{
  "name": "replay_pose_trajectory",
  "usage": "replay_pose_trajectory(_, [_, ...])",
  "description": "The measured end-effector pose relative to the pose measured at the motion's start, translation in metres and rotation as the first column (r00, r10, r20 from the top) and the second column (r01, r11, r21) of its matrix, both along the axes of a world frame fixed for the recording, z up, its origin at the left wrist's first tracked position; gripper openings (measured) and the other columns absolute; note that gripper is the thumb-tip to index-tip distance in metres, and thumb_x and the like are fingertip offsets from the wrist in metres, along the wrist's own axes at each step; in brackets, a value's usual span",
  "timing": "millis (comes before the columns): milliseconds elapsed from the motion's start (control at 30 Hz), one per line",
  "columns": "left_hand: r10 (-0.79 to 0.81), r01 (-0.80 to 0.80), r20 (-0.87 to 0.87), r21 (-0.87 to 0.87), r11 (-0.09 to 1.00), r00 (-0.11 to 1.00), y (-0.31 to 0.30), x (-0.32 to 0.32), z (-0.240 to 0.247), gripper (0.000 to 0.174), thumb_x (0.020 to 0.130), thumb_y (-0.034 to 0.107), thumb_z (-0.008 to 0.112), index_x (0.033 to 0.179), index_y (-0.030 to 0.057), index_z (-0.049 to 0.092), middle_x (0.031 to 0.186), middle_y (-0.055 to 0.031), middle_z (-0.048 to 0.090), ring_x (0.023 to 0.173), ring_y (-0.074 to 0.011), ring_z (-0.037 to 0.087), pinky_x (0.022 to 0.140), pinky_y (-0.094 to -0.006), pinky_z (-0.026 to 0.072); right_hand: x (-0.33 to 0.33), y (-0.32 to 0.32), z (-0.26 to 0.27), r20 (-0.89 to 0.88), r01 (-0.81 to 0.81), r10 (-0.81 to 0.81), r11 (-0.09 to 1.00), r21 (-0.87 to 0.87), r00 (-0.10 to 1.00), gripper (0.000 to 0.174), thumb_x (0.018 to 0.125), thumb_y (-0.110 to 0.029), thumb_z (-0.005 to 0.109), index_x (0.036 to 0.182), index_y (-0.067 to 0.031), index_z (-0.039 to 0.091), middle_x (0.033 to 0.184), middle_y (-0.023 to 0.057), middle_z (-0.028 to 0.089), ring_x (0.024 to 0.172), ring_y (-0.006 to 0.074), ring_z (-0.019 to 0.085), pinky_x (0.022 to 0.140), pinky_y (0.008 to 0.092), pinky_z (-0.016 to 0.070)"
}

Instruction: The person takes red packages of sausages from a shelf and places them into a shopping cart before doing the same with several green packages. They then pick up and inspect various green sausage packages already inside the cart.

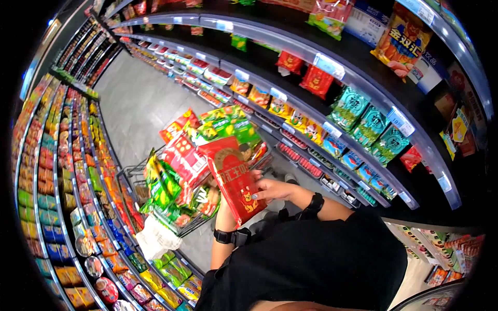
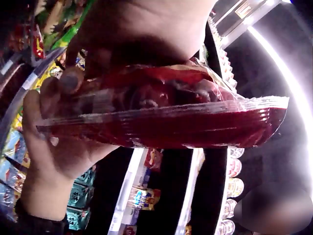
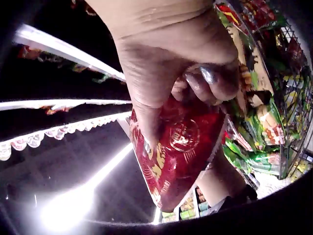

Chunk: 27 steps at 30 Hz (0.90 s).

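Observation:
A glossy red packet of sausages (image 1: 233,181), with gold lettering and a small cartoon figure, is held in front of the body. My right hand (image 1: 275,189) grips its right side; in the right wrist view the thumb (image 3: 149,125) lies along the red face while the other fingers curl in at the edge. Behind the packet, my left hand (image 2: 73,73) holds it from beneath, mostly hidden in the head view. The left wrist view shows the packet (image 2: 171,127) edge-on, with its crimped clear seam.
A wire shopping cart (image 1: 123,179) stands ahead, heaped with green packs (image 1: 228,124) and red-and-white bags (image 1: 181,155). A white bag (image 1: 157,238) hangs at its near side. Stocked shelves (image 1: 306,52) run along the right, more shelves (image 1: 57,192) along the left. Grey floor (image 1: 135,93) stretches beyond.

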<state>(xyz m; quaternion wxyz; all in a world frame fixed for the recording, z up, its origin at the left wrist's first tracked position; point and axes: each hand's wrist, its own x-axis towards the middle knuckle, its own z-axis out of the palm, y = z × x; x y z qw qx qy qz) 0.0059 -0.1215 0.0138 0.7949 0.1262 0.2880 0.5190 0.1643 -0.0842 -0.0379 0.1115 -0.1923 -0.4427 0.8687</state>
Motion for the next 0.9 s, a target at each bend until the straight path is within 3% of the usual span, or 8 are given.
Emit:
replay_pose_trajectory(300, [-0.214, 0.226, -0.29, 0.009, 0.974, 0.933, 0.13, 0.083, -0.038, 0.043, 0.094, 0.034, 0.041, 0.118, -0.0006, 0.051, 0.11, -0.0136, 0.06, 0.094, -0.0219, 0.061, 0.08, -0.0367, 0.051, 0.112, 0.074, 0.016, -0.008, 0.465, -0.472, 0.87, -0.165, 0.881, 0.039, 0.08, -0.007, 0.064, 0.118, -0.0039, 0.052, 0.11, 0.0029, 0.059, 0.094, 0.008, 0.058, 0.06, 0.0176, 0.0421])
replay_pose_trajectory(400, [-0.152, 0.156, -0.388, -0.021, 0.988, 0.909, 0.169, 0.098, -0.046, 0.041, 0.097, 0.032, 0.036, 0.114, -0.001, 0.054, 0.109, -0.0117, 0.061, 0.094, -0.0168, 0.059, 0.084, -0.0301, 0.0468, 0.137, 0.109, 0.026, 0.062, 0.588, -0.587, 0.792, -0.163, 0.807, 0.033, 0.081, -0.008, 0.064, 0.112, -0.0053, 0.054, 0.096, 0.0011, 0.063, 0.056, 0.0006, 0.051, 0.042, 0.0148, 0.0312])
replay_pose_trajectory(433, [-0.088, 0.178, -0.562, 0.108, 0.978, 0.822, 0.177, 0.101, -0.04, 0.041, 0.097, 0.03, 0.037, 0.115, -0.0021, 0.053, 0.109, -0.0114, 0.06, 0.096, -0.0164, 0.058, 0.085, -0.0294, 0.045, 0.142, 0.124, 0.013, 0.089, 0.626, -0.621, 0.762, -0.166, 0.779, 0.029, 0.081, -0.009, 0.064, 0.108, -0.0057, 0.055, 0.086, -0.0001, 0.064, 0.044, -0.0012, 0.04, 0.036, 0.0146, 0.024])
replay_pose_trajectory(467, [0.001, 0.221, -0.708, 0.222, 0.95, 0.706, 0.183, 0.104, -0.035, 0.04, 0.096, 0.029, 0.037, 0.117, -0.0033, 0.052, 0.11, -0.0111, 0.06, 0.098, -0.016, 0.056, 0.087, -0.0286, 0.0433, 0.15, 0.136, 0.003, 0.075, 0.654, -0.65, 0.747, -0.123, 0.756, 0.029, 0.08, -0.008, 0.066, 0.107, -0.0028, 0.056, 0.096, 0.0065, 0.065, 0.069, 0.0105, 0.064, 0.044, 0.0197, 0.0428])
replay_pose_trajectory(533, [0.072, 0.31, -0.883, 0.238, 0.921, 0.464, 0.191, 0.112, -0.027, 0.043, 0.093, 0.026, 0.046, 0.122, -0.0056, 0.046, 0.11, -0.0142, 0.06, 0.1, -0.0162, 0.055, 0.087, -0.0286, 0.0423, 0.158, 0.154, 0.003, 0.181, 0.712, -0.691, 0.695, -0.098, 0.7, 0.029, 0.079, -0.006, 0.065, 0.106, -0.0019, 0.055, 0.095, 0.0088, 0.065, 0.07, 0.0116, 0.064, 0.045, 0.0208, 0.0441])
replay_pose_trajectory(633, [0.136, 0.311, -0.881, 0.299, 0.902, 0.452, 0.199, 0.123, -0.033, 0.049, 0.088, 0.026, 0.055, 0.123, -0.0056, 0.044, 0.105, -0.0177, 0.061, 0.091, -0.0242, 0.061, 0.081, -0.0334, 0.0466, 0.165, 0.175, -0.001, 0.188, 0.752, -0.733, 0.657, -0.057, 0.654, 0.027, 0.08, -0.004, 0.064, 0.104, -0.0007, 0.054, 0.092, 0.0082, 0.065, 0.069, 0.015, 0.065, 0.052, 0.0239, 0.05])
replay_pose_trajectory(767, [0.483, 0.472, -0.869, 0.382, 0.795, -0.111, 0.215, 0.126, -0.037, 0.06, 0.08, 0.025, 0.064, 0.127, -0.0047, 0.04, 0.115, -0.0237, 0.053, 0.106, -0.0367, 0.051, 0.094, -0.0387, 0.0392, 0.156, 0.208, -0.015, 0.118, 0.827, -0.819, 0.56, -0.043, 0.561, 0.026, 0.079, -0.005, 0.064, 0.103, -0.002, 0.055, 0.09, 0.0072, 0.064, 0.064, 0.0116, 0.061, 0.049, 0.0223, 0.0452])
replay_pose_trajectory(900, [0.672, 0.504, -0.734, 0.546, 0.669, -0.098, 0.236, 0.141, -0.05, 0.082, 0.076, 0.025, 0.066, 0.137, -0.0038, 0.02, 0.137, -0.032, 0.023, 0.124, -0.0464, 0.029, 0.103, -0.0473, 0.0265, 0.14, 0.245, -0.018, 0.054, 0.904, -0.903, 0.427, 0.004, 0.427, 0.026, 0.079, -0.005, 0.063, 0.104, -0.0051, 0.056, 0.09, 0.0042, 0.063, 0.057, 0.0088, 0.055, 0.043, 0.0208, 0.0366])
